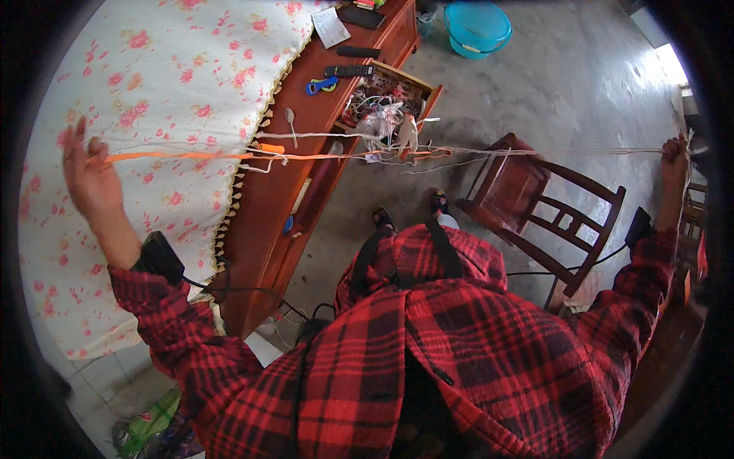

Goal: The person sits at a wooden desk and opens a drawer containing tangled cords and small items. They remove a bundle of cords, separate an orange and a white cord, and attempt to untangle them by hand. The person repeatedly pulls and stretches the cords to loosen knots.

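Note:
My arms are spread wide, with strands stretched between my hands across the picture. At the far left, my left hand (94, 166) holds the end of an orange cord (189, 155) above the floral cloth, some fingers raised. My right hand (674, 150), at the far right, is closed on whitish strings (596, 151) that run left over the chair and the drawer. Near the cloth's fringed edge, an orange roll-shaped piece (269, 148) lies by the cords. Where the strands cross by the drawer, I cannot tell how they are joined.
An open wooden drawer (431, 109) holds tangled cables and plastic bags. On the red-brown cabinet (309, 115) lie a spoon (291, 120), a remote control (350, 70) and a paper (330, 27). A floral cloth (166, 97) spreads at left. A wooden chair (510, 183) and a turquoise basin (479, 28) stand on the floor.

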A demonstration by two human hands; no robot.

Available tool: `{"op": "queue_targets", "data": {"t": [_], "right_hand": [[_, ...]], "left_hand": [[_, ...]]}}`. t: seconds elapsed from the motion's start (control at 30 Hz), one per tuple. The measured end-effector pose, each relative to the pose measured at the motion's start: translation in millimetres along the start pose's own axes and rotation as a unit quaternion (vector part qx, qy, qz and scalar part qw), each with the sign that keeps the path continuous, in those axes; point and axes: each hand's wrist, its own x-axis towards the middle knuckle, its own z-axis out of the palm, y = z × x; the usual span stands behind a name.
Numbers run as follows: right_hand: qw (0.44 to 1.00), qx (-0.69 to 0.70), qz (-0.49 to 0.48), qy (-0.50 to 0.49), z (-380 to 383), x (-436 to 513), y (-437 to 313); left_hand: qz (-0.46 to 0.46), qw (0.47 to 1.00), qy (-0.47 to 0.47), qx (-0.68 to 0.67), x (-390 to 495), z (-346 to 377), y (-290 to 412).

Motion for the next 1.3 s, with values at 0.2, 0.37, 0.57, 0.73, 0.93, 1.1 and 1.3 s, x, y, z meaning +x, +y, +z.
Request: {"op": "queue_targets", "data": {"t": [0.2, 0.37, 0.57, 0.73, 0.93, 1.1, 1.3], "right_hand": [[0.996, -0.037, -0.008, -0.081, 8, -6, 9], [0.995, -0.083, -0.004, -0.047, 57, -39, 33], [0.973, -0.187, 0.012, -0.136, 164, -121, 45], [0.940, -0.241, -0.004, -0.243, 262, -196, 66], [0.890, -0.287, 0.025, -0.353, 340, -268, 92], [0.863, -0.261, 0.076, -0.425, 376, -302, 114], [0.850, -0.227, 0.127, -0.459, 402, -328, 133]], "left_hand": [[0.015, 0.997, -0.046, 0.060, 2, 0, 20], [-0.013, 0.993, -0.080, 0.080, -10, 21, 24], [-0.033, 0.977, -0.174, 0.122, -39, 65, 33], [-0.070, 0.941, -0.291, 0.159, -63, 109, 26], [-0.141, 0.897, -0.414, -0.064, -85, 148, -1], [-0.185, 0.862, -0.458, -0.117, -102, 167, -8], [-0.166, 0.823, -0.529, -0.127, -116, 176, -9]]}}
